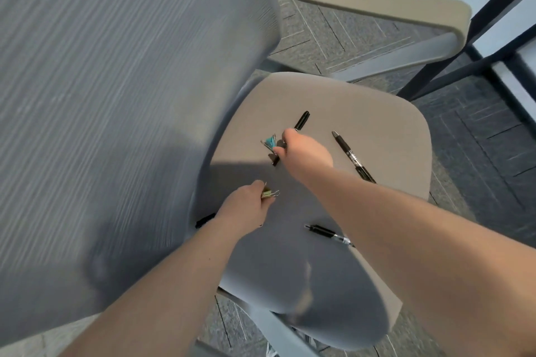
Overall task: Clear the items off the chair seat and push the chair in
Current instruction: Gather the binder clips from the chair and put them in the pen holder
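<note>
Head view, looking steeply down on a grey office chair. The padded grey fabric chair seat (362, 113), rounded at its corners, fills the centre and lower middle of the frame; the ribbed grey mesh backrest (116, 95) takes up the whole left side, blurred. A curved beige armrest (377, 0) arcs across the upper right, with grey patterned carpet tiles (478, 153) showing beneath and around it. Dark metal desk legs (452, 46) cross the upper right corner, just beyond the seat's far edge; open carpet lies right of the seat.

The right hand (307, 151), at centre frame, is closed around a cluster of small binder clips (271, 145), one teal, one dark, and seems to hold the black pen cap end (301, 120) poking out above the knuckles. The left hand (246, 206), lower and left of it, pinches a gold metal binder clip (268, 193) between fingertips, just above the seat.

Loose on the seat: a black-and-clear ballpoint pen (352, 155) lying diagonally right of the right hand, partly under the forearm; a second similar pen (327, 233) at lower centre, its end hidden by the right arm. A small dark object (204, 220) sits at the seat's left edge by the backrest; too blurred to identify.
</note>
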Demonstrator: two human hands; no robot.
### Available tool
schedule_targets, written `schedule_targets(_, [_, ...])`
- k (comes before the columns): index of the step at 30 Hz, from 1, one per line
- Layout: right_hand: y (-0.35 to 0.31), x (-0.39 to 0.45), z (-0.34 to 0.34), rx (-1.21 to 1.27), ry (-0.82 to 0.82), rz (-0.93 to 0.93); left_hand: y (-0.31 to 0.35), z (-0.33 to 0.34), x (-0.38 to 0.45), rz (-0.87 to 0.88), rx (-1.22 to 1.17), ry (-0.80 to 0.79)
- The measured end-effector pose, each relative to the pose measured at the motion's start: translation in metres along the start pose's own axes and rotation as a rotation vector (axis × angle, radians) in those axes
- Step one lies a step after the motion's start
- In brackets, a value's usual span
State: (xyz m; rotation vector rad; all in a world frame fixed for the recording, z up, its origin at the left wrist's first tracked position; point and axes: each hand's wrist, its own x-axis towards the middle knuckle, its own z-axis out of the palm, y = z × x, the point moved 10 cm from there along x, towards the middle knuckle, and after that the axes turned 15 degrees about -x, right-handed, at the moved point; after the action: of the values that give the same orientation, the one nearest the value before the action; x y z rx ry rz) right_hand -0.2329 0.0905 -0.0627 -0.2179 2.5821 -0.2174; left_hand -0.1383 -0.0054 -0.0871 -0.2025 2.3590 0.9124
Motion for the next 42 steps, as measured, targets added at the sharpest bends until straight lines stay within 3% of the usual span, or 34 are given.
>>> schedule_targets(5, [-0.018,0.028,0.014,0.034,-0.032,0.025,0.000,-0.019,0.012,0.026,0.009,0.059])
schedule_targets(15, [-0.013,0.043,0.033,0.056,0.062,0.058,-0.003,-0.035,0.027,0.024,0.031,0.131])
schedule_targets(22, [0.040,0.001,-0.008,0.128,0.071,0.053,0.040,-0.042,0.026,0.031,0.108,0.079])
schedule_targets(26, [0.099,-0.039,-0.038,0.165,0.051,0.114,0.104,-0.038,0.026,0.072,0.132,0.032])
schedule_targets(31, [0.185,-0.111,-0.086,0.211,0.124,0.174,0.225,-0.012,0.010,0.248,0.277,-0.012])
schedule_targets(42, [0.404,-0.332,-0.184,0.240,0.361,0.384,0.500,0.131,-0.106,0.564,0.443,-0.116])
